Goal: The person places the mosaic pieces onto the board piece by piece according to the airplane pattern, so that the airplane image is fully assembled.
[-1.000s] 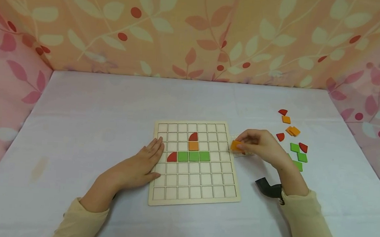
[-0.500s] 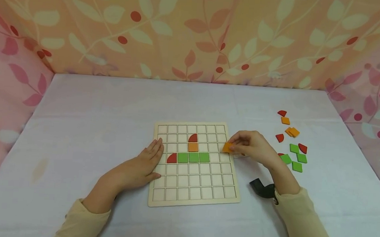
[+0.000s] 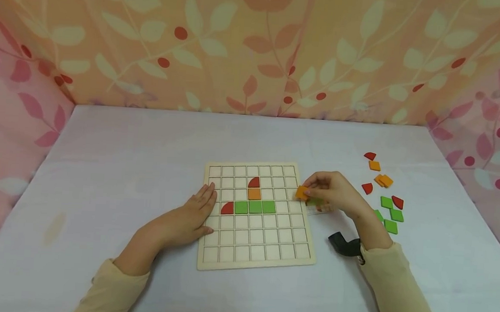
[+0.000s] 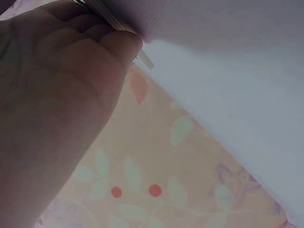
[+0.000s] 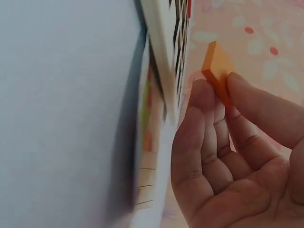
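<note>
Near the middle of the table lies a cream grid board [image 3: 256, 266] with square cells. On it sit a red quarter-round tile [image 3: 254, 182], an orange square tile [image 3: 254, 194] below that, another red quarter-round tile [image 3: 227, 208] and a row of three green square tiles [image 3: 255, 207]. My left hand [image 3: 186, 219] rests with straight fingers on the board's left edge. Over the right edge, my right hand [image 3: 331, 192] pinches an orange square tile [image 5: 219, 71] between thumb and fingers, clear of the board. Partly hidden beneath that hand is a printed pattern card [image 3: 319, 208].
Loose tiles lie to the right: red quarter-rounds [image 3: 367, 188], orange squares [image 3: 374, 166] and green squares [image 3: 397, 215]. A black strap piece [image 3: 344, 245] hangs by the right wrist. A patterned curtain [image 3: 256, 51] stands behind the white table [image 3: 148, 140].
My right hand has moved left with the orange tile, to the board's right edge, then shifted slightly back right, uncovering more of the card. The left hand stays at the board's edge.
</note>
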Available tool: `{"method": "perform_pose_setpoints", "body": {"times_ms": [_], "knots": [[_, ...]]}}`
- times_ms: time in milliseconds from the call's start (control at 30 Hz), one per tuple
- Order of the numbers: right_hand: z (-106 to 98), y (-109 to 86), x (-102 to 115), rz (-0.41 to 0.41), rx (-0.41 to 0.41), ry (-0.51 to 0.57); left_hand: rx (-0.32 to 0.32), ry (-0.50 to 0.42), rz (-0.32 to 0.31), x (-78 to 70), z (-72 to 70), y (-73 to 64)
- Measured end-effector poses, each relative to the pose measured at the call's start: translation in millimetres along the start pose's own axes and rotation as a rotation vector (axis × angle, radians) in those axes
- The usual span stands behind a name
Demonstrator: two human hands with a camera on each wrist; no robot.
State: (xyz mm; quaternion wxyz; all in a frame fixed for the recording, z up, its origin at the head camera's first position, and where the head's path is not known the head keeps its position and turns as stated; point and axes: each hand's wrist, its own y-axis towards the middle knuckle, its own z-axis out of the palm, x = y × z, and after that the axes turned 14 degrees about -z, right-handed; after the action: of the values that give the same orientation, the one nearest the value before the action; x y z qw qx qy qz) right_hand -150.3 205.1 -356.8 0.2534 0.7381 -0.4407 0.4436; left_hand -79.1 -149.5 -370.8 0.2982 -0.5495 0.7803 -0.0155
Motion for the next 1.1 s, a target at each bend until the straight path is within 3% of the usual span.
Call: {"method": "perform_pose_setpoints", "body": {"times_ms": [400,1100], "knots": [[-10,7.3,-24,-0.002,0.058,0.203,-0.006,0.012,-0.005,0.6,0.6,2.6],[-17,17.9,-30,-0.019,0.05,0.243,0.01,0.015,-0.022,1.1,-7.1,12.7]]}}
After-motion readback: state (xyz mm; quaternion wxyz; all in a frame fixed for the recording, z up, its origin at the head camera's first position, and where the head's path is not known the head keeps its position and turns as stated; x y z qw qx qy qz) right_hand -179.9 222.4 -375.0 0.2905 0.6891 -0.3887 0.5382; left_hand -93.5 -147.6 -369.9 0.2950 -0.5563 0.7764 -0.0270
